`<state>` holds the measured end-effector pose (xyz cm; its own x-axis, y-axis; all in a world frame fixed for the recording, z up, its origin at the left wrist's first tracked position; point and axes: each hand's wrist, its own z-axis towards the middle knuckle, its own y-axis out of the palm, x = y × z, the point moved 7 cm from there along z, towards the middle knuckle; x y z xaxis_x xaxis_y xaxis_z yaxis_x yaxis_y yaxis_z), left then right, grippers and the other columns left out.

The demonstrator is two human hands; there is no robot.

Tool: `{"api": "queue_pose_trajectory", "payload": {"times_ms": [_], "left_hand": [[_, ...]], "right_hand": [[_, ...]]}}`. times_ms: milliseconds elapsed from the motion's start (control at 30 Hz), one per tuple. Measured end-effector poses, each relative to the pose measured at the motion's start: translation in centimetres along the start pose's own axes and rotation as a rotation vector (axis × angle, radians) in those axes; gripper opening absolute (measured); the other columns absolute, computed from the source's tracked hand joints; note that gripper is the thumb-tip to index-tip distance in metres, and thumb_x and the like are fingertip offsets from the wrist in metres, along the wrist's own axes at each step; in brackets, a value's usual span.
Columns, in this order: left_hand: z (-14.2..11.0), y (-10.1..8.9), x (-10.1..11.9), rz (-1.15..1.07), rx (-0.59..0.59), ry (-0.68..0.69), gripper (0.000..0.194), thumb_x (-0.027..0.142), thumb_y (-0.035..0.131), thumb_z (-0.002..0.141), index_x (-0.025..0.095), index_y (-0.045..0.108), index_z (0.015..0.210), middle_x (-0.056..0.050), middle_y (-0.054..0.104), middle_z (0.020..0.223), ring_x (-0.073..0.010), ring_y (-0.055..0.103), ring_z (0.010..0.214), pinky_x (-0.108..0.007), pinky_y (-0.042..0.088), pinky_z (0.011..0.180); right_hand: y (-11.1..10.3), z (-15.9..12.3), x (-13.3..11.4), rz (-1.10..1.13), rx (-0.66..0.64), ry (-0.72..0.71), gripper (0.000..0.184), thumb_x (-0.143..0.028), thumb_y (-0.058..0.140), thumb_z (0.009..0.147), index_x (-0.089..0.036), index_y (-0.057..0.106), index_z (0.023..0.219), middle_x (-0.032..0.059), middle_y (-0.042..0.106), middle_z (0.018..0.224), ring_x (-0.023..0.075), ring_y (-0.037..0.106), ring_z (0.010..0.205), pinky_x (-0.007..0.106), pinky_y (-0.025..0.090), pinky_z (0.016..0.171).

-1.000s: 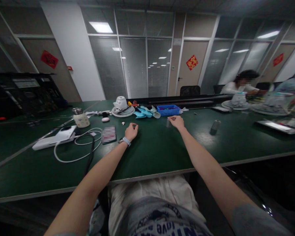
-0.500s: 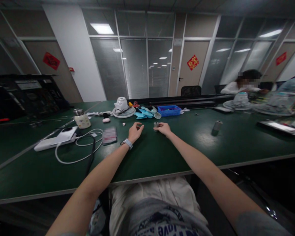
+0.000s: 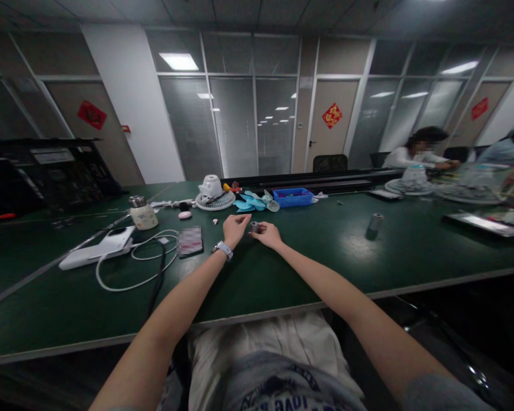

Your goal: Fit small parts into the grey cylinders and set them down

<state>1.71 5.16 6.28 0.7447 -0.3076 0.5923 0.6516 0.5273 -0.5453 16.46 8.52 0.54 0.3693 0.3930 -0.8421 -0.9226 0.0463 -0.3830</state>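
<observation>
In front of me, a small grey metal cylinder (image 3: 254, 227) stands upright at the fingers of my right hand (image 3: 269, 234), which are closed around its side. Just left of it is my left hand (image 3: 235, 229), with thumb and forefinger pinched together beside the cylinder's top. Whatever those fingertips hold is too small to make out. A similar grey cylinder (image 3: 375, 222) stands apart on the green table (image 3: 321, 251), to the right.
Behind my hands lie light-blue fan blades (image 3: 252, 201), a white fan base (image 3: 212, 191) and a blue tray (image 3: 293, 197) of small parts. To the left are a phone (image 3: 115, 240), a white cable (image 3: 128, 290) and a cream bottle (image 3: 144, 214). A person (image 3: 411, 154) sits at far right.
My right hand has brought the grey cylinder leftward across the table, up to my left hand. The left hand's thumb and forefinger have come together.
</observation>
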Motion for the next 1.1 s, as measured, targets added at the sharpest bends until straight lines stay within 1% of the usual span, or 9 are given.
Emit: {"api": "queue_pose_trajectory", "payload": {"times_ms": [200,300,367,533,700,833,933,1033,1100], "left_hand": [[-0.6,1.8,-3.2,0.225,-0.303,-0.026,0.034,0.049,0.053,0.080,0.028,0.073,0.098,-0.005,0.072,0.095,-0.0240,0.059,0.094,-0.031,0.040,0.084],[-0.9,2.3,-3.8,0.305,-0.372,-0.040,0.037,0.054,0.053,0.078,0.032,0.072,0.100,-0.004,0.071,0.102,-0.0269,0.055,0.101,-0.035,0.039,0.088],[-0.9,2.5,-3.8,0.313,-0.379,-0.031,0.042,0.058,0.052,0.077,0.031,0.071,0.103,-0.005,0.070,0.103,-0.0273,0.056,0.101,-0.035,0.040,0.087],[-0.4,2.0,-4.0,0.248,-0.274,-0.048,0.048,0.054,0.046,0.081,0.024,0.068,0.112,-0.008,0.071,0.091,-0.0231,0.061,0.088,-0.031,0.043,0.081],[-0.1,1.4,-5.0,0.141,-0.122,-0.137,0.037,0.033,0.043,0.085,0.019,0.066,0.109,-0.008,0.069,0.090,-0.0199,0.062,0.082,-0.028,0.045,0.076],[-0.2,1.1,-5.3,0.080,-0.086,-0.185,0.034,0.024,0.040,0.083,0.019,0.065,0.105,-0.007,0.069,0.094,-0.0197,0.062,0.086,-0.028,0.045,0.078],[-0.3,0.9,-5.4,0.049,-0.066,-0.216,0.034,0.023,0.037,0.084,0.020,0.065,0.102,-0.006,0.069,0.093,-0.0194,0.062,0.086,-0.028,0.045,0.077],[-0.4,0.8,-5.5,0.030,-0.045,-0.237,0.035,0.023,0.033,0.084,0.021,0.066,0.096,-0.005,0.069,0.089,-0.0194,0.062,0.085,-0.028,0.044,0.076],[-0.4,0.8,-5.5,0.022,-0.040,-0.247,0.035,0.023,0.033,0.084,0.021,0.066,0.093,-0.005,0.070,0.088,-0.0195,0.062,0.084,-0.028,0.044,0.076]], "right_hand": [[0.1,-0.2,-0.3,-0.021,0.003,0.000,0.046,-0.035,0.077,0.060,-0.017,0.065,0.100,0.0072,0.071,0.094,0.0189,0.067,0.085,0.029,0.053,0.077],[-1.0,0.2,-0.5,-0.055,0.023,0.030,0.044,-0.035,0.076,0.062,-0.018,0.065,0.101,0.0065,0.071,0.096,0.0181,0.067,0.087,0.027,0.052,0.078],[-3.4,0.5,-0.3,-0.128,0.120,0.084,0.040,-0.036,0.074,0.066,-0.019,0.065,0.102,0.0065,0.070,0.098,0.0183,0.066,0.089,0.027,0.051,0.079],[-12.4,0.4,1.9,-0.426,0.427,0.230,0.041,-0.038,0.066,0.074,-0.022,0.061,0.111,0.0088,0.068,0.106,0.0222,0.062,0.099,0.033,0.047,0.085],[-16.8,0.3,5.7,-0.507,0.427,0.359,0.042,-0.041,0.065,0.074,-0.018,0.061,0.108,0.0127,0.066,0.107,0.0247,0.062,0.100,0.034,0.047,0.084],[-16.2,0.3,6.1,-0.509,0.385,0.384,0.046,-0.039,0.066,0.072,-0.019,0.057,0.113,0.0118,0.065,0.109,0.0236,0.060,0.101,0.034,0.045,0.085],[-15.3,-0.4,3.9,-0.579,0.484,0.343,0.066,-0.038,0.069,0.069,-0.016,0.045,0.126,0.0176,0.054,0.124,0.0283,0.052,0.113,0.042,0.039,0.093],[-12.9,-1.2,-1.0,-0.655,0.569,0.037,0.072,-0.034,0.064,0.075,-0.013,0.033,0.136,0.0205,0.035,0.140,0.0303,0.035,0.128,0.046,0.028,0.102],[-9.1,-1.3,-3.9,-0.649,0.396,-0.216,0.061,-0.032,0.057,0.081,-0.016,0.037,0.136,0.0155,0.034,0.143,0.0275,0.033,0.130,0.044,0.025,0.105]]}}
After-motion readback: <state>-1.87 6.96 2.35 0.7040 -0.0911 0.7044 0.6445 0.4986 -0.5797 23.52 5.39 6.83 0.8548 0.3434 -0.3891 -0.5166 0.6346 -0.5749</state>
